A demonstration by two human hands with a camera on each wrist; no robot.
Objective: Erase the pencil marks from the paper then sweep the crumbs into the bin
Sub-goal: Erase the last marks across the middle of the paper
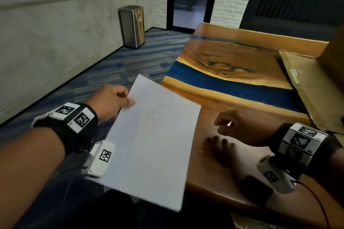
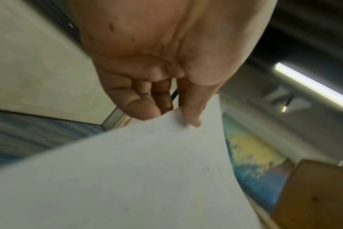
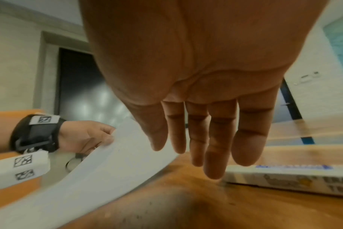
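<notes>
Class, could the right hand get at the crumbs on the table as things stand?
Probably yes. The right hand hovers open just above the crumbs on the table, holding nothing, and the left hand holds the paper lifted aside.

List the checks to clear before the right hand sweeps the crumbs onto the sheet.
1. Paper held: ok, left hand pinches its far edge, thumb on top.
2. Paper against the table edge: cannot tell; it overlaps the near corner, contact unclear.
3. Right hand free: ok, fingers straight above the wood, holding nothing.
4. Crumbs located: ok, specks lie on the wood below the fingers.
5. Sweep path: ok, the eraser box sits to the right, away from the paper.
6. Bin within reach: not ok, it stands across the floor by the wall.
</notes>
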